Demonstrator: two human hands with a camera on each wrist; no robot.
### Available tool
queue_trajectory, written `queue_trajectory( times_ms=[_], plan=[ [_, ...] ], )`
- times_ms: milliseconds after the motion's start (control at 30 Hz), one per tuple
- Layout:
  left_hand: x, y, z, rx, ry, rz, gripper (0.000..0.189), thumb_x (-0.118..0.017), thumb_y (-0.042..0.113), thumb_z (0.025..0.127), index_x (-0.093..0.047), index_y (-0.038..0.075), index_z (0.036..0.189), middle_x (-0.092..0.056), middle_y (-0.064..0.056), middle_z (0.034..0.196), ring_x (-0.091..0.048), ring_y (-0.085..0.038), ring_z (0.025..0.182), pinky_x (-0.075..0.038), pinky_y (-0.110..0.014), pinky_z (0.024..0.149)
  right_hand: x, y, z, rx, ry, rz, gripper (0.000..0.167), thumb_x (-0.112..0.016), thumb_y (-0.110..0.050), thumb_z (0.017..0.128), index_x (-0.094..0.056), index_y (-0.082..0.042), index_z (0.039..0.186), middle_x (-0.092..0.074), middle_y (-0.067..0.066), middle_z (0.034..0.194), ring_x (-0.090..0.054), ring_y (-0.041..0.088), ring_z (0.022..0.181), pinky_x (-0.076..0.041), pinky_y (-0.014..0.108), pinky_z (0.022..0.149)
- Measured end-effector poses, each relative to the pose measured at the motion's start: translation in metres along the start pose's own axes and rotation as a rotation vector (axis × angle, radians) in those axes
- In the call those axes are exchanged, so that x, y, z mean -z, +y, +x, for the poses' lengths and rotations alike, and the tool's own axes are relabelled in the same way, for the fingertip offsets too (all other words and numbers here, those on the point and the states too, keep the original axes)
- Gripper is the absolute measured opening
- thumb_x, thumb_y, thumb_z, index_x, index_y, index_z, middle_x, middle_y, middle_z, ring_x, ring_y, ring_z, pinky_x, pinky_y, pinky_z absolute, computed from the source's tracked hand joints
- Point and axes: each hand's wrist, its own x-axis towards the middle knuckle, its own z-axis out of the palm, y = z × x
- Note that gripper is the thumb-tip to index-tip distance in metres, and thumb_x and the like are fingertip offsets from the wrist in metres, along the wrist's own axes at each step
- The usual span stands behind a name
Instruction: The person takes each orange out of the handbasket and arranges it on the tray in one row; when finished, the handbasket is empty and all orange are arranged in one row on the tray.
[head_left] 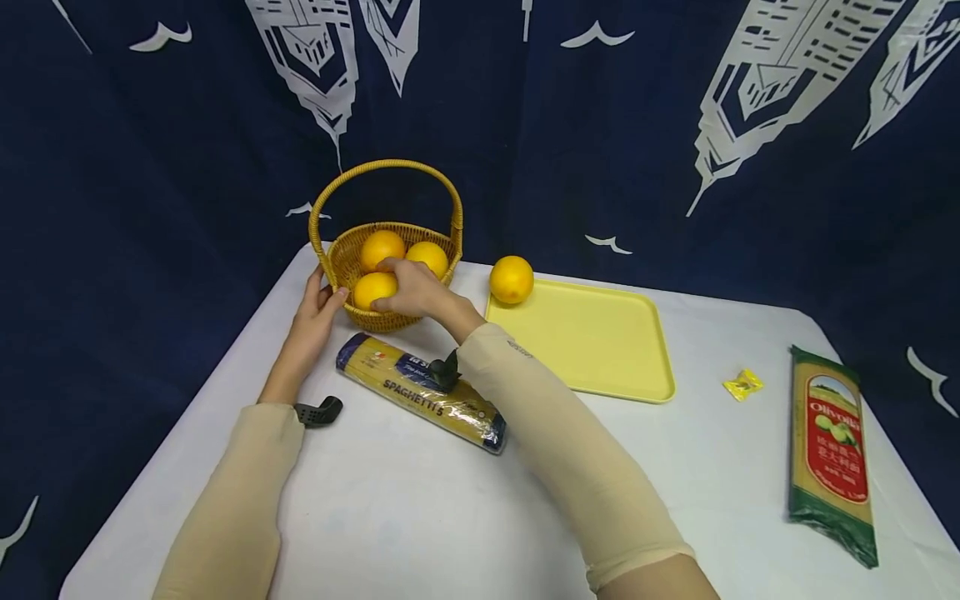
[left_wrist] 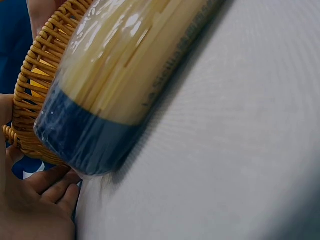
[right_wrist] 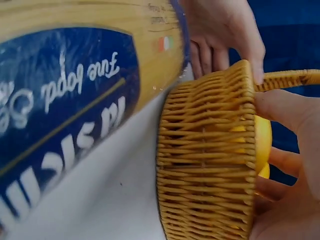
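Beige fabric sleeves (head_left: 555,433) foremost, my right grip (head_left: 414,288) clasps a round orange fruit (head_left: 371,291) inside the golden wicker basket (head_left: 375,323) my left grip (head_left: 309,319) holds, smooth peel risking a slip if the right slackens.

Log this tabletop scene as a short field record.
left grip: holds wicker basket at its left side
right grip: inside basket, thumb and fingers around front orange
other basket contents: two more oranges
loose orange: at yellow tray's far-left corner
La Sicilia spaghetti pack: lying in front of basket
right of tray: yellow-wrapped candy, then Olivoilà pasta pack
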Motion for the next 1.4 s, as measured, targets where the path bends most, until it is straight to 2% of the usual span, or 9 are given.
queue_trajectory(
  times_ms=[200,333,567,733,867,1000,1133,1200,1400],
  plan=[
    [-0.004,-0.018,0.02,-0.021,0.007,0.026,0.079,-0.047,0.049,0.111,0.004,0.036,0.17,-0.015,-0.015,0.176,-0.018,-0.031,0.163,-0.016,-0.053,0.132,0.005,0.0,0.003,-0.042,-0.035,-0.029,0.075,-0.078,-0.04,0.095,-0.048,-0.01,0.157,-0.06,0.008,0.149,-0.057,0.024,0.131,-0.046,0.038,0.113],
    [-0.007,-0.02,0.023,-0.038,0.009,0.033,0.079,-0.048,0.049,0.111,0.003,0.039,0.17,-0.015,-0.015,0.176,-0.018,-0.031,0.163,-0.015,-0.054,0.131,0.009,0.002,0.003,-0.063,-0.048,-0.019,0.077,-0.078,-0.041,0.094,-0.048,-0.009,0.157,-0.06,0.009,0.149,-0.054,0.026,0.133,-0.045,0.039,0.114],
    [-0.014,-0.02,0.022,-0.039,-0.001,0.025,0.078,-0.048,0.048,0.111,0.003,0.038,0.17,-0.017,-0.016,0.175,-0.019,-0.031,0.162,-0.015,-0.054,0.131,0.006,0.005,-0.003,-0.075,0.063,-0.003,0.072,-0.085,-0.04,0.087,-0.06,-0.008,0.147,-0.067,0.007,0.132,-0.06,0.022,0.115,-0.052,0.034,0.101],
    [-0.012,-0.025,0.019,-0.013,0.006,0.059,0.08,-0.046,0.054,0.11,0.004,0.039,0.169,-0.017,-0.015,0.176,-0.018,-0.031,0.163,-0.014,-0.055,0.132,0.009,0.0,-0.007,-0.056,0.107,0.032,0.076,-0.086,-0.044,0.085,-0.06,-0.009,0.147,-0.067,0.007,0.133,-0.061,0.021,0.114,-0.053,0.032,0.097],
    [-0.01,-0.02,0.016,-0.029,0.011,0.045,0.081,-0.047,0.052,0.11,0.004,0.036,0.17,-0.019,-0.016,0.175,-0.019,-0.032,0.162,-0.013,-0.055,0.132,0.016,-0.001,-0.01,-0.022,0.17,0.061,0.075,-0.086,-0.046,0.084,-0.061,-0.011,0.145,-0.069,0.007,0.136,-0.062,0.021,0.114,-0.051,0.031,0.096],
    [-0.01,-0.007,0.007,-0.04,0.001,0.027,0.08,-0.047,0.043,0.112,0.004,0.028,0.171,-0.02,-0.021,0.174,-0.021,-0.035,0.161,-0.014,-0.055,0.131,0.027,0.003,-0.017,0.01,0.228,0.101,0.072,-0.085,-0.044,0.084,-0.063,-0.014,0.145,-0.069,0.007,0.138,-0.063,0.02,0.115,-0.049,0.032,0.098],
    [-0.011,0.007,-0.004,-0.041,-0.001,0.032,0.079,-0.047,0.039,0.112,0.003,0.022,0.171,-0.02,-0.023,0.173,-0.023,-0.037,0.161,-0.017,-0.055,0.131,0.04,0.011,-0.026,0.027,0.248,0.211,0.069,-0.083,-0.042,0.087,-0.062,-0.014,0.146,-0.067,0.007,0.142,-0.063,0.021,0.12,-0.05,0.034,0.101],
    [-0.01,0.011,-0.007,-0.046,0.002,0.032,0.08,-0.047,0.041,0.112,0.003,0.022,0.171,-0.02,-0.023,0.173,-0.023,-0.037,0.161,-0.017,-0.056,0.131,0.048,0.016,-0.031,0.01,0.252,0.281,0.067,-0.082,-0.042,0.088,-0.062,-0.015,0.146,-0.067,0.006,0.141,-0.063,0.022,0.12,-0.051,0.034,0.101],
    [-0.007,0.011,-0.01,-0.039,0.006,0.02,0.08,-0.047,0.041,0.112,0.004,0.022,0.171,-0.018,-0.022,0.174,-0.021,-0.037,0.161,-0.015,-0.056,0.131,0.068,0.037,-0.048,-0.092,0.243,0.446,0.064,-0.082,-0.042,0.09,-0.062,-0.016,0.145,-0.069,0.008,0.131,-0.065,0.021,0.11,-0.059,0.032,0.089]
  ],
)
